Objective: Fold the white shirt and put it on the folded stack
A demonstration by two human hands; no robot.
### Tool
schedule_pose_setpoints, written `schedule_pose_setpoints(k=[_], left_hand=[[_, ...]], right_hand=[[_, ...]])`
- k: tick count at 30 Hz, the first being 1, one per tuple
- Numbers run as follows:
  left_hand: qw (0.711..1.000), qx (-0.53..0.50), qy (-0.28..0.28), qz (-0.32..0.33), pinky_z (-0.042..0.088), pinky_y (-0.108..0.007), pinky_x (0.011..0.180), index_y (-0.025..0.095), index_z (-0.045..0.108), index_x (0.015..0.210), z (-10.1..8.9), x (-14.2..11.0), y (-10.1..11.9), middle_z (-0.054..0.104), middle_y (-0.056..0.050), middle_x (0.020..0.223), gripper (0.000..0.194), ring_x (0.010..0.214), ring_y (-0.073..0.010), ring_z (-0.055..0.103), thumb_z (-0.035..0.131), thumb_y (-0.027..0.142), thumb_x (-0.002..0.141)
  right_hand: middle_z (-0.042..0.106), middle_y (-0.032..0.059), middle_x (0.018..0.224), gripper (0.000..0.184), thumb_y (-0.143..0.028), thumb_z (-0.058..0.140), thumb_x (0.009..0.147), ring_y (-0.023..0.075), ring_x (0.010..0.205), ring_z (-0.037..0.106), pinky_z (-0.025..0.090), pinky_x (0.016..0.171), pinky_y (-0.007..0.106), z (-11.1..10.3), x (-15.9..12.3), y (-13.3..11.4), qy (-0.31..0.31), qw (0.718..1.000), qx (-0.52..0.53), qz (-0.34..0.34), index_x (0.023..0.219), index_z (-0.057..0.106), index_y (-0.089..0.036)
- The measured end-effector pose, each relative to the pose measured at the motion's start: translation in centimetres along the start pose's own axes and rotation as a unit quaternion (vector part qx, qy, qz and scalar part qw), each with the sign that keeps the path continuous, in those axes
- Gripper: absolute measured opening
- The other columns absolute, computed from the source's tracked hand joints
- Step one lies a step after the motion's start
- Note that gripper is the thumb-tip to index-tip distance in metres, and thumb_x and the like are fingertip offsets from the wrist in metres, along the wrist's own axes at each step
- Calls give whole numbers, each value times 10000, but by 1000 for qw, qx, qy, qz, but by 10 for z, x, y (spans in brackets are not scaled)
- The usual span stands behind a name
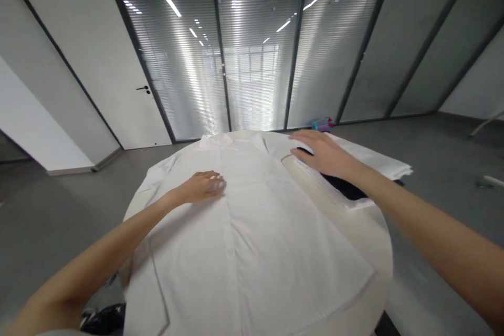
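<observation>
A white button-front shirt (260,220) lies spread face up on a round table, its collar (216,140) at the far edge. My left hand (205,186) rests on the shirt beside the button placket, fingers stretched and slightly blurred, gripping nothing visible. Over by the shirt's right shoulder and sleeve, my right hand (321,153) lies with thumb and fingers apart. Beneath its wrist shows a dark cloth (344,187) with white folded fabric (370,157) around it. The hand hides part of that fabric, so where the sleeve ends I cannot tell.
The pale round tabletop (378,241) shows along the right side. Beyond it stand a glass partition with blinds (255,63) and a white door (86,52). A blue and red item (323,125) is behind the table. A black plastic bag (106,319) sits at lower left.
</observation>
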State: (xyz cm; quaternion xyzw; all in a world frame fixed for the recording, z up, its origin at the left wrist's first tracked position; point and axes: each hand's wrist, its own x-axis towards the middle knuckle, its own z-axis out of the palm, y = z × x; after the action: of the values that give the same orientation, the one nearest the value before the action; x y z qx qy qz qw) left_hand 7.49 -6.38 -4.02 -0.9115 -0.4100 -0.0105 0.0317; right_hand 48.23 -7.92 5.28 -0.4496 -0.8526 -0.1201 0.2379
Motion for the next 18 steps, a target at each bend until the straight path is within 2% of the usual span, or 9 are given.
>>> schedule_pose_setpoints(k=[3,6,9,11,15,16,18], left_hand=[[995,-20,0,-94,329,-509,1160,261,504,1475,22,-19,-23,426,-118,1570,610,1466,-360,345,391,616,991],[987,-68,5,-148,233,-561,1194,311,399,1541,38,-30,-31,320,-91,1631,626,1511,-358,242,280,625,1014],[983,-88,22,-158,205,-557,1204,297,396,1544,44,-34,-29,305,-83,1637,615,1521,-343,219,249,595,1027],[984,-88,24,-153,204,-552,1204,279,399,1544,43,-34,-27,305,-90,1636,621,1521,-344,217,269,592,1024],[986,-94,5,-138,156,-535,1219,285,341,1570,41,-41,-38,251,-85,1654,647,1535,-315,178,275,613,1016],[984,-99,2,-149,136,-547,1219,290,333,1571,40,-46,-46,245,-84,1655,650,1536,-314,175,290,616,1011],[966,-130,22,-222,116,-557,1216,295,405,1535,37,-61,-71,296,-78,1639,633,1527,-317,209,399,604,983]], right_hand=[[644,142,1343,493,-503,469,989,310,1276,571,402,1115,514,31,-1,-52,-102,990,71,-73,1313,644,-176],[515,147,1494,618,-598,440,980,329,1414,431,324,1174,528,74,-8,-77,-195,970,121,-73,1444,546,-204],[311,132,1622,723,-663,346,983,329,1516,217,210,1223,542,115,-15,-77,-251,957,136,-43,1560,385,-228],[234,119,1649,746,-686,294,981,333,1527,154,155,1231,562,132,-19,-71,-278,952,124,-31,1580,340,-244],[210,91,1655,733,-701,246,980,320,1528,159,147,1227,579,146,-25,-61,-274,955,107,-33,1575,347,-285],[218,87,1653,729,-701,243,980,317,1527,166,154,1227,577,146,-25,-60,-269,957,107,-34,1573,349,-290],[234,81,1648,722,-699,251,978,319,1523,179,165,1226,578,146,-26,-60,-263,958,108,-32,1570,354,-300]])
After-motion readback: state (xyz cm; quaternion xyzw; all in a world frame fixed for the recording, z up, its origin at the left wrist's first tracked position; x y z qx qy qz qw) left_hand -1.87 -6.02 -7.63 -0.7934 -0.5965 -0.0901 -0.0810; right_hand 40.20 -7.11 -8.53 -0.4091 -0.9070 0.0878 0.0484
